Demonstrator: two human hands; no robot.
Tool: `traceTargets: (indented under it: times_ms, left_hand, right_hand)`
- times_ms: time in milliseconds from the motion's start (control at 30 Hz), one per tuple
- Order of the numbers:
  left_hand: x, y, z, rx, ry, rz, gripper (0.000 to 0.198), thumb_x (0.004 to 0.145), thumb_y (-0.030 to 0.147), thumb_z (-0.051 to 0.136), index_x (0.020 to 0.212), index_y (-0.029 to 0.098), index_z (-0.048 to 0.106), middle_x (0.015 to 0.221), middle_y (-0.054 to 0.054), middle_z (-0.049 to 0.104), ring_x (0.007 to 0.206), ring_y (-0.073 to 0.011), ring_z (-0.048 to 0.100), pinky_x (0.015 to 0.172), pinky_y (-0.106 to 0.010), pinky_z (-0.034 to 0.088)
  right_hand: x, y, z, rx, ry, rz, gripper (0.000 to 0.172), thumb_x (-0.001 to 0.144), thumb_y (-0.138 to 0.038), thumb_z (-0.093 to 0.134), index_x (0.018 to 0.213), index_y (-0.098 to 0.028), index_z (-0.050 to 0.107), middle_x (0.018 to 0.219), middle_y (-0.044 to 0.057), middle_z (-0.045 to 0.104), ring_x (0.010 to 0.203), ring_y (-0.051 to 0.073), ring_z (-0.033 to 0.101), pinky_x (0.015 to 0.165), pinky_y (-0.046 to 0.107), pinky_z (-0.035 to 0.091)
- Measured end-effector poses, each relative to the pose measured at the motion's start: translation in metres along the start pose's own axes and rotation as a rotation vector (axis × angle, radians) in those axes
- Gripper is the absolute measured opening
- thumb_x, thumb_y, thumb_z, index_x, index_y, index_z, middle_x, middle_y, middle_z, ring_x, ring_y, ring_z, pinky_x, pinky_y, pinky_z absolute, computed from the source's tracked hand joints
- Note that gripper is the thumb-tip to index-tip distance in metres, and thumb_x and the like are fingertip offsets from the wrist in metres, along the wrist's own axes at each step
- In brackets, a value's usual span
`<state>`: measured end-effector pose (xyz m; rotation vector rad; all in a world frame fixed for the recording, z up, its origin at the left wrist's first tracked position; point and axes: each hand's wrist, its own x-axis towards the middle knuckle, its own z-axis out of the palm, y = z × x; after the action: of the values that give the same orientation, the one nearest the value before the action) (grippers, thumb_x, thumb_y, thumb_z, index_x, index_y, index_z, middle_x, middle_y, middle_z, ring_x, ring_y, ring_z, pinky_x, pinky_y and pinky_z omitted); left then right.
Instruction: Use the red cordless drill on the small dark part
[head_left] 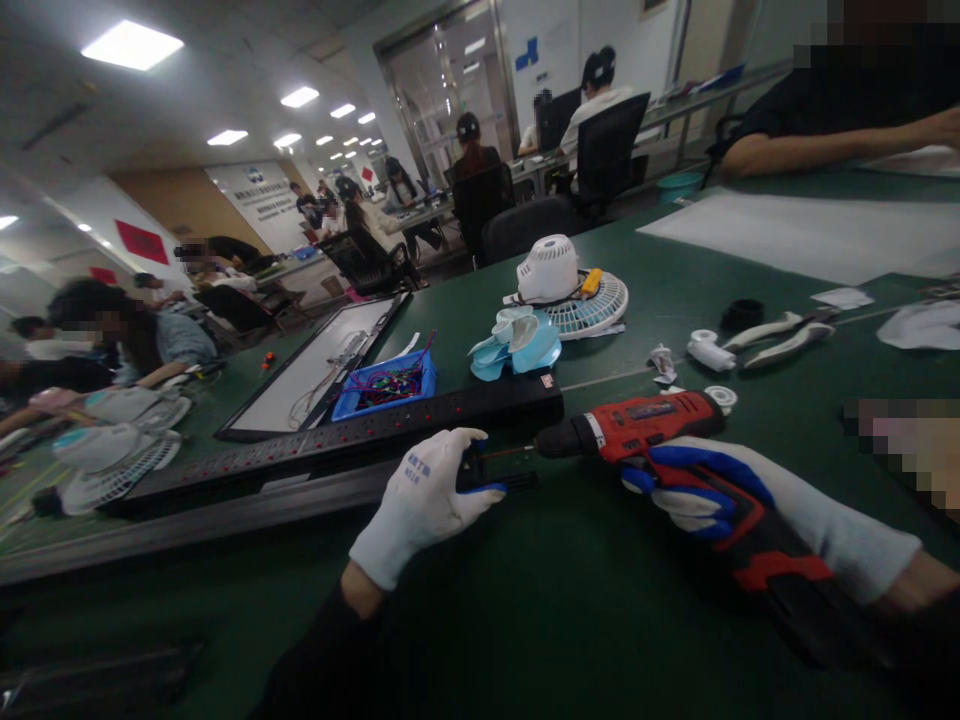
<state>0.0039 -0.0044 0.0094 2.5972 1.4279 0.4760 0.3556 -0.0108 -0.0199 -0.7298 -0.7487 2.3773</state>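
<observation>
My right hand, in a white glove with blue palm, is wrapped round the grip of a red and black cordless drill. The drill points left, and its long thin bit reaches the end of a long black rail. My left hand, gloved alike, grips that end, thumb on the near side and fingers on the far side. Whether the bit touches a screw is hidden. Just behind the rail lies a black power strip with a row of red dots.
Behind the strip are a blue tray of wires and a framed panel. Fan parts, blue blades and a white guard, lie farther back. Pliers rest at the right. A co-worker's arm is across the table.
</observation>
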Motion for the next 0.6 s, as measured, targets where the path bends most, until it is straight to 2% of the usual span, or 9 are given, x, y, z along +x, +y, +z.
traceTargets:
  times_ms: [200,600]
  left_hand:
    - [0.000,0.001,0.000,-0.007,0.005,-0.006,0.057,0.084,0.045,0.075,0.131,0.023,0.051,0.108,-0.009,0.066,0.093,-0.0259,0.066,0.085,-0.043,0.055]
    - [0.001,0.001,-0.002,-0.011,0.003,-0.008,0.058,0.083,0.045,0.076,0.131,0.023,0.052,0.109,-0.008,0.066,0.093,-0.0260,0.066,0.085,-0.042,0.055]
  right_hand:
    - [0.005,0.003,-0.013,0.062,-0.005,0.012,0.037,0.085,-0.040,0.073,0.091,-0.005,0.077,0.052,-0.005,0.048,0.044,0.004,0.030,0.043,0.014,0.039]
    - [0.002,0.004,-0.013,0.124,0.003,0.014,0.037,0.091,-0.036,0.067,0.097,-0.001,0.076,0.054,-0.001,0.052,0.046,0.007,0.045,0.047,0.018,0.044]
